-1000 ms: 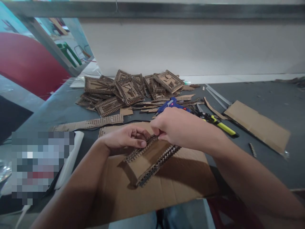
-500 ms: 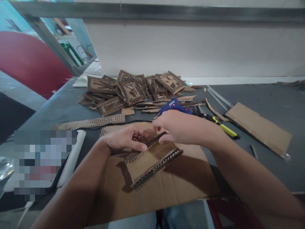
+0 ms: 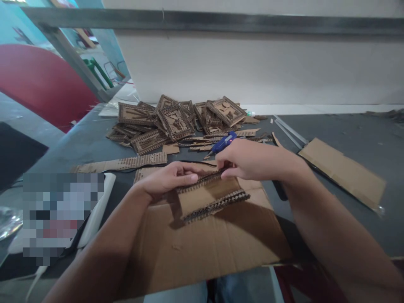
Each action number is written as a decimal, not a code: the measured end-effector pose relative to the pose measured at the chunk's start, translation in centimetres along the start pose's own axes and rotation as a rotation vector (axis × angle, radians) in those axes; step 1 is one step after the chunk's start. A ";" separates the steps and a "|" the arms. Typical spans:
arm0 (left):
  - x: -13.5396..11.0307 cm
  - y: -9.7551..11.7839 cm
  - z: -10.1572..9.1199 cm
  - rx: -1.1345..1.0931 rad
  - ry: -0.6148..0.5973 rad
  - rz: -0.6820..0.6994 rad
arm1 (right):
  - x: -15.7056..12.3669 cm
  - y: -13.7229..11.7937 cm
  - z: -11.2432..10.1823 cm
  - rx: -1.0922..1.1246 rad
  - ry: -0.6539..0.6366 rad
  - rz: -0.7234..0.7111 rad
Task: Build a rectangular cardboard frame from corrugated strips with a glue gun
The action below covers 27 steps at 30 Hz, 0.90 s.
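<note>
A small cardboard panel (image 3: 202, 195) has corrugated strips along its two long edges. My left hand (image 3: 168, 179) grips its far left edge, thumb on top of the far strip (image 3: 210, 179). At the far right end of that strip, my right hand (image 3: 240, 162) pinches the edge between thumb and fingers. The near strip (image 3: 217, 205) is uncovered. Beneath lies a larger cardboard sheet (image 3: 208, 252). A blue glue gun (image 3: 224, 142) rests just beyond my right hand, which partly hides it.
Several framed cardboard pieces (image 3: 176, 122) are heaped at the back. A corrugated strip (image 3: 126, 162) lies left, near a pixelated device with a white edge (image 3: 99, 206). On the right are a cardboard rectangle (image 3: 342, 172) and clear glue sticks (image 3: 290, 134). A red chair (image 3: 47, 84) stands left.
The panel has shifted away from me and slightly right, turning a little more level. Both hands moved with it, keeping their hold. My right arm now covers the yellow-and-black cutter.
</note>
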<state>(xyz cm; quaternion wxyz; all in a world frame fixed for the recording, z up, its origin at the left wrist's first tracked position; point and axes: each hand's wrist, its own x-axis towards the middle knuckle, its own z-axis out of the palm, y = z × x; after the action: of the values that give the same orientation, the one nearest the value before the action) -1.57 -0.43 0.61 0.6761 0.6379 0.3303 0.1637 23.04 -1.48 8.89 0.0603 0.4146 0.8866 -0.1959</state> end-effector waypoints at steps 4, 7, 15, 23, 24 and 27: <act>0.3 -0.2 0.7 -0.184 0.204 0.023 | -1.2 1.3 -0.8 -0.065 0.065 0.125; 0.7 -0.3 1.1 -0.162 0.301 0.025 | -1.6 1.8 -1.1 -0.091 0.093 0.163; 1.3 -0.2 1.7 -0.058 0.554 0.133 | -1.4 1.7 -1.2 -0.042 0.113 0.154; 1.4 -0.2 1.6 0.119 0.611 0.127 | -1.3 1.7 -1.2 -0.018 0.103 0.135; 1.4 -0.2 1.6 0.144 0.622 0.129 | -1.3 1.7 -1.2 -0.013 0.105 0.129; 1.3 -0.1 1.6 0.186 0.638 0.126 | -1.3 1.8 -1.2 -0.010 0.111 0.112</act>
<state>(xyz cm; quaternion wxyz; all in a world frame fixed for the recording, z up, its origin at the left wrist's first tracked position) 0.36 -0.79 0.15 0.4662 0.6327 0.4988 0.3655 25.33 -0.83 9.79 0.0239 0.4733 0.8651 -0.1647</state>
